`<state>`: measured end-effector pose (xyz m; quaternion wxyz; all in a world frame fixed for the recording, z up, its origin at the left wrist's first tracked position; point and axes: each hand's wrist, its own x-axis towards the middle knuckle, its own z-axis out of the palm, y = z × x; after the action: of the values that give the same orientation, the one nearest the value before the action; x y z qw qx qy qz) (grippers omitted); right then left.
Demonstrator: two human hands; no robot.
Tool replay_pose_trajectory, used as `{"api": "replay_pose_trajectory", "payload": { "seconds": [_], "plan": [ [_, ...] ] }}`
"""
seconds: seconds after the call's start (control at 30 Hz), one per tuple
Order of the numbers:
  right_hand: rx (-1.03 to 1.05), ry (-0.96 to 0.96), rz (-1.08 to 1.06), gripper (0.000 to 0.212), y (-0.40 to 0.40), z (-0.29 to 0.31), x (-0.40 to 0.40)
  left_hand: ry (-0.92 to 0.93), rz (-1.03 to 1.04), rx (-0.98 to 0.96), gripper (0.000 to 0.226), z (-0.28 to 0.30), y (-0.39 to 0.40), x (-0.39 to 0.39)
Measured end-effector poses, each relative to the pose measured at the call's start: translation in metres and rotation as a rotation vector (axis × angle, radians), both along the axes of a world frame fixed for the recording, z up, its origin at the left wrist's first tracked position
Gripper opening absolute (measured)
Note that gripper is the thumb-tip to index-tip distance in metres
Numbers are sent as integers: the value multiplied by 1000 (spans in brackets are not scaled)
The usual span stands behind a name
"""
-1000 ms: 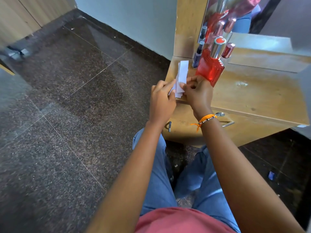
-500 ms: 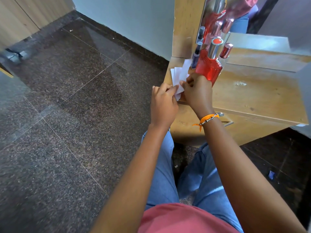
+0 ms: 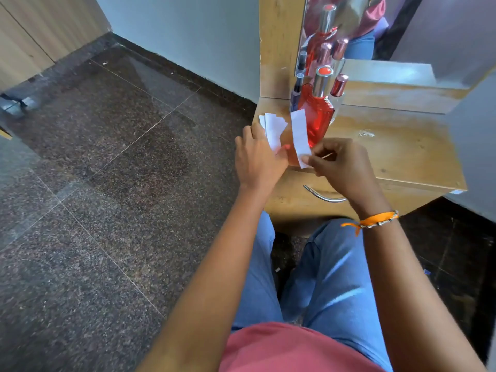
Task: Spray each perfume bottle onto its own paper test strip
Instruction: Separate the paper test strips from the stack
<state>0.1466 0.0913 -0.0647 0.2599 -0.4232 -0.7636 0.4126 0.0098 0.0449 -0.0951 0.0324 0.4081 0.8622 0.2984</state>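
Right hand [image 3: 339, 163] pinching lower end of one white paper strip [image 3: 300, 136], long axis upright, top tilted slightly left, in front of red glass bottle [image 3: 316, 116]. Left hand [image 3: 257, 157] gripping remaining strips [image 3: 273, 128], fanned, pointing up. Bottle upright on wooden counter [image 3: 397, 146], silver cylindrical cap.

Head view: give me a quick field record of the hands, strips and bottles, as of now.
left hand: holds the stack of paper strips
right hand: pinches a single strip at its lower end
single strip: apart from the stack, held up in front of the red bottle
red bottle: upright on the wooden table, silver cap on
other bottles: a dark slim one left of the red bottle, a pink-capped one right
spraying: not yet started
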Motion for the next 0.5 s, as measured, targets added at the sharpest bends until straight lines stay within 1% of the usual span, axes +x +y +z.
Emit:
{"api": "replay_pose_trajectory", "payload": {
  "seconds": [0.07,0.13,0.23,0.3,0.4,0.5],
  "plan": [
    [-73,-12,45,13,7,5,18,13,11,-20,55,1,3,2],
    [-154,7,85,12,16,8,35,14,11,-26,53,2,4,4],
    [-296,116,95,9,23,9,58,-14,13,-22,52,3,6,6],
    [-336,177,43,10,27,7,69,-23,13,-12,50,3,5,7],
    [-369,199,-72,13,30,0,73,6,9,-14,48,4,1,11],
    [-384,196,-158,12,29,-6,64,112,56,-21,50,7,-3,18]
  ]
}}
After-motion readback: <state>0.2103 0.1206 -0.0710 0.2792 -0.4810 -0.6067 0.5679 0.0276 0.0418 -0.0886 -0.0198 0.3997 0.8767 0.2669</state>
